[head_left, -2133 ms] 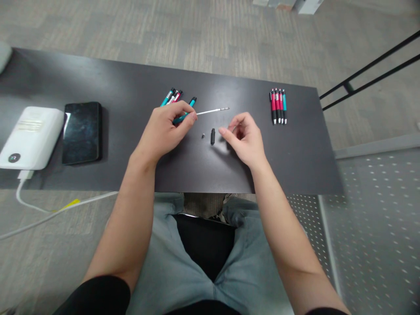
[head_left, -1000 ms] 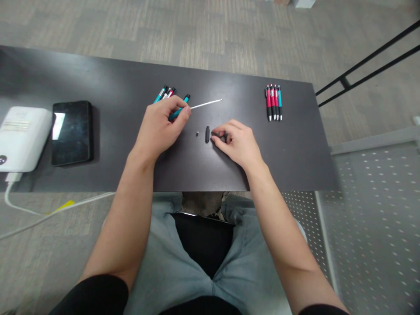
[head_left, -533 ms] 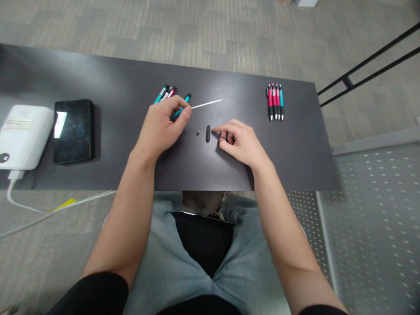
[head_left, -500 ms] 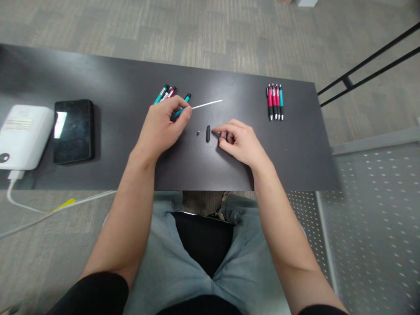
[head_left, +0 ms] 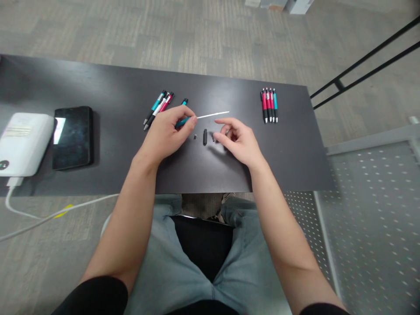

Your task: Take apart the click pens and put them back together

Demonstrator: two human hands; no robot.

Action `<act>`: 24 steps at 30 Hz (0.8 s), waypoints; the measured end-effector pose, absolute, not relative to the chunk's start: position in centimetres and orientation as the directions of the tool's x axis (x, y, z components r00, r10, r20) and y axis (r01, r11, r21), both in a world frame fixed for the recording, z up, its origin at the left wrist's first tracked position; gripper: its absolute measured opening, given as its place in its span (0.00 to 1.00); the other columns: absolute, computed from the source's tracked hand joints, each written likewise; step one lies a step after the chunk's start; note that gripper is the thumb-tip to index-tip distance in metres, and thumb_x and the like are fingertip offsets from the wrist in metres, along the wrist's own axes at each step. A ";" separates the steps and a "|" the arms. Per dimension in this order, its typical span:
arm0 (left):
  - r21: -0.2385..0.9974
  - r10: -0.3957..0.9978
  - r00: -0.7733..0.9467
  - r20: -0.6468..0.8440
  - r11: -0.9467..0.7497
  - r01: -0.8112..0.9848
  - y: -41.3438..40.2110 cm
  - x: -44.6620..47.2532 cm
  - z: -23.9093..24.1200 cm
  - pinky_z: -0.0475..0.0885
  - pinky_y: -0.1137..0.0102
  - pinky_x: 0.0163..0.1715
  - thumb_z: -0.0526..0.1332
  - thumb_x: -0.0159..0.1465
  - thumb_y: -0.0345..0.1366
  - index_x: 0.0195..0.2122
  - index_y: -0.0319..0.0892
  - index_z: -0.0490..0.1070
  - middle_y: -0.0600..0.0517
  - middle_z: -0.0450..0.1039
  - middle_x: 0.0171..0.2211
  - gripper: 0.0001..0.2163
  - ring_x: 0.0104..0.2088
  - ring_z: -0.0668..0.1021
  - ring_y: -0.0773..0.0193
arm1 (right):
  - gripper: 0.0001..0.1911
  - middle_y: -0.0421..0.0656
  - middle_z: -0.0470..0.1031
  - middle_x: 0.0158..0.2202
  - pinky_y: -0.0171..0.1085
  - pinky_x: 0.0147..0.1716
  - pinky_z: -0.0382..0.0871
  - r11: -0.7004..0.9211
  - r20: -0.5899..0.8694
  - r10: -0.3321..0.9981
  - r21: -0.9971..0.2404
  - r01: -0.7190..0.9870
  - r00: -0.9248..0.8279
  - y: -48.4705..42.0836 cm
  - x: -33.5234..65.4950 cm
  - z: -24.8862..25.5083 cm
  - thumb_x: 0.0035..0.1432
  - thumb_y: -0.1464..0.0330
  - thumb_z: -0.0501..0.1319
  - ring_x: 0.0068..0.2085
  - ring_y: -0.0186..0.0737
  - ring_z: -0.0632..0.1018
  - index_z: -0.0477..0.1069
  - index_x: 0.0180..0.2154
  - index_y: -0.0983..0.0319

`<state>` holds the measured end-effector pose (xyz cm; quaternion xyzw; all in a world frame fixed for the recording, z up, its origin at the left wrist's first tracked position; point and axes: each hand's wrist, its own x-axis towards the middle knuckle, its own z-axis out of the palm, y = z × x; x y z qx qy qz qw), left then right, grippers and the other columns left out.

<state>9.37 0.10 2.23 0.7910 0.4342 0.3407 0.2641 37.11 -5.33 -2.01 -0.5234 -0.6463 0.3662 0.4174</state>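
My left hand [head_left: 173, 131] is closed around a teal pen barrel [head_left: 181, 123]. A thin white refill [head_left: 213, 115] sticks out to the right from between its thumb and forefinger. My right hand [head_left: 236, 139] is open beside the refill's tip, thumb and forefinger apart with nothing visible between them. Between the hands, a black pen grip [head_left: 205, 137] lies on the table. To its left is a tiny metal pen tip [head_left: 195, 137]. Another small dark part [head_left: 213, 137] lies by my right thumb, partly hidden and too small to make out.
Several pens [head_left: 159, 107] lie just beyond my left hand. More red and teal pens [head_left: 269, 105] are lined up at the right. On the left of the dark table [head_left: 127, 131] are a black phone-like device [head_left: 72, 137] and a white power bank [head_left: 24, 142] with a cable.
My right hand has lifted off the table beside the small part, and its fingers have spread near the refill's tip. My left hand still holds the barrel. The view has shifted slightly.
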 end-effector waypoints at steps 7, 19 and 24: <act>0.738 0.806 0.522 0.279 -0.528 0.420 -1.3 11.6 2.6 0.81 0.60 0.47 0.70 0.80 0.47 0.44 0.49 0.83 0.49 0.86 0.39 0.10 0.41 0.85 0.52 | 0.36 0.43 0.83 0.41 0.43 0.30 0.76 0.160 0.178 0.981 -0.966 0.202 0.075 -4.8 36.6 -2.0 0.78 0.27 0.71 0.32 0.42 0.76 0.86 0.57 0.50; 0.776 0.847 0.445 0.291 -0.481 0.408 -0.7 10.9 2.6 0.82 0.57 0.49 0.64 0.86 0.50 0.55 0.51 0.86 0.49 0.82 0.41 0.13 0.43 0.82 0.50 | 0.12 0.43 0.83 0.40 0.46 0.39 0.74 0.231 0.363 0.918 -0.816 0.530 0.158 -6.1 40.0 -1.4 0.80 0.51 0.76 0.37 0.47 0.78 0.86 0.49 0.52; 0.821 0.830 0.482 0.282 -0.468 0.326 -1.2 11.4 3.3 0.85 0.54 0.53 0.63 0.88 0.51 0.62 0.52 0.88 0.46 0.84 0.46 0.16 0.48 0.85 0.48 | 0.05 0.44 0.86 0.42 0.47 0.45 0.73 0.236 0.299 0.954 -0.681 0.693 -0.032 -7.0 38.8 -0.9 0.74 0.71 0.75 0.41 0.49 0.81 0.84 0.45 0.53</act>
